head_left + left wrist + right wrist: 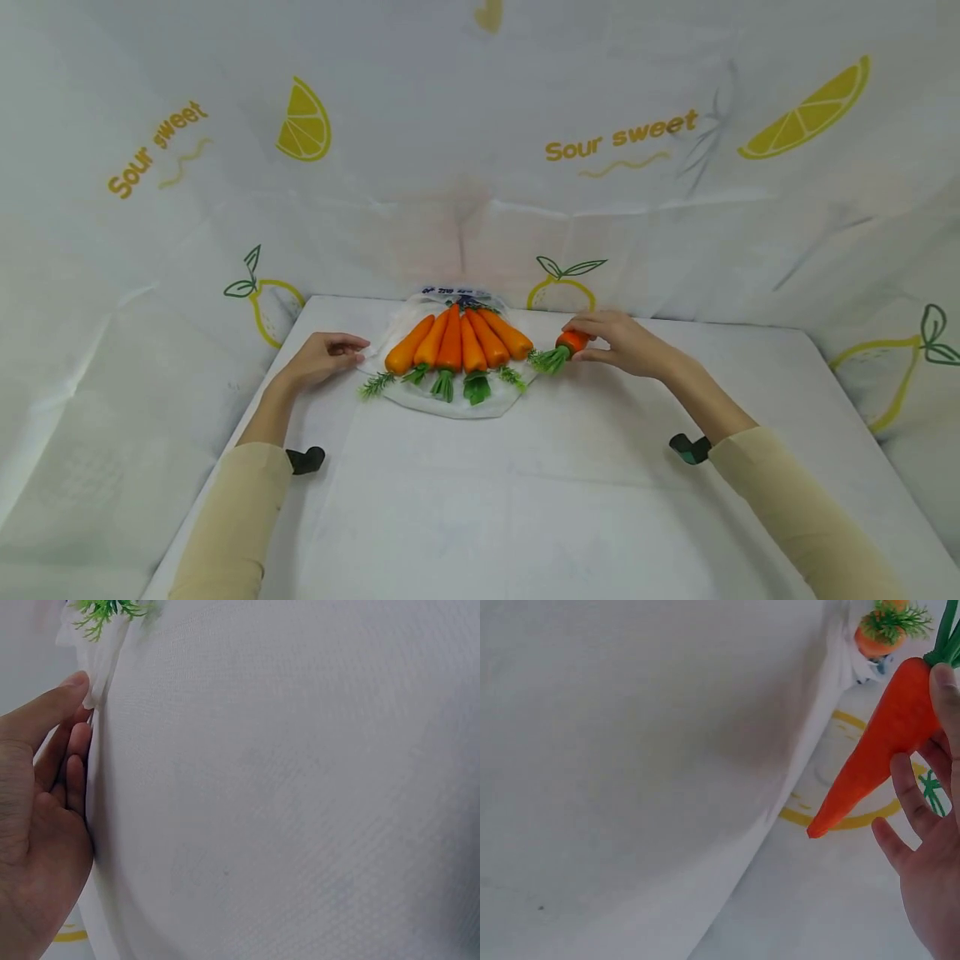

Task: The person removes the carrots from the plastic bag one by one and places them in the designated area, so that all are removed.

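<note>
Several orange toy carrots [450,343] lie fanned out on a thin white bag [450,408], their green tops towards me. My left hand [321,358] is at the bag's left edge in the head view; in the left wrist view its thumb and fingers [75,679] pinch a corner of the white material. To the right of the fan, my right hand [618,342] holds another carrot [892,735] near its leafy end. The right wrist view shows this carrot's whole orange body, with the tip pointing away from the palm.
The white-covered table [510,517] stretches towards me, and its far edge lies just behind the bag. A white curtain [450,125] printed with lemons and lettering hangs behind and at both sides. Dark straps [306,461] stick out at both wrists.
</note>
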Available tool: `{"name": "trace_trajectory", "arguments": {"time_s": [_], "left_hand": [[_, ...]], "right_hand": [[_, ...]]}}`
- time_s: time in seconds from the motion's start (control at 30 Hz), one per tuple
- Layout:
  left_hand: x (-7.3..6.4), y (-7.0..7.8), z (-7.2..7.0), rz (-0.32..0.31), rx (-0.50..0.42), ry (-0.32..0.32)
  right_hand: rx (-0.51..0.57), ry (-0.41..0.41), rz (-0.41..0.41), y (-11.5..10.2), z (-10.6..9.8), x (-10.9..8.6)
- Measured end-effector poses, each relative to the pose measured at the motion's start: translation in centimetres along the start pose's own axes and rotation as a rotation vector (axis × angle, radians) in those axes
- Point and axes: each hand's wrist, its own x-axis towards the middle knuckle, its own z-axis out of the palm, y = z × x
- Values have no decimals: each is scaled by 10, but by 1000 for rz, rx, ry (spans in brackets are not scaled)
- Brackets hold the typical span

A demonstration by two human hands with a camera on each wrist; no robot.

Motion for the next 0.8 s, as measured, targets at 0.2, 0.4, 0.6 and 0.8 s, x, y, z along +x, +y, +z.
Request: {"name": "trace_trajectory", "arguments": {"time_s": [0.2,0.4,0.6,0.8], "left_hand": [[-1,2,0,4,10,7],[-2,1,2,9,24,9],[-2,1,2,8,15,11],[-2,-1,3,13,13,12]], "right_hand": [[26,-31,43,19,8,-9],[78,-60,98,35,13,-15],[92,-76,123,45,15,-18],[114,-87,108,45,14,-22]]}}
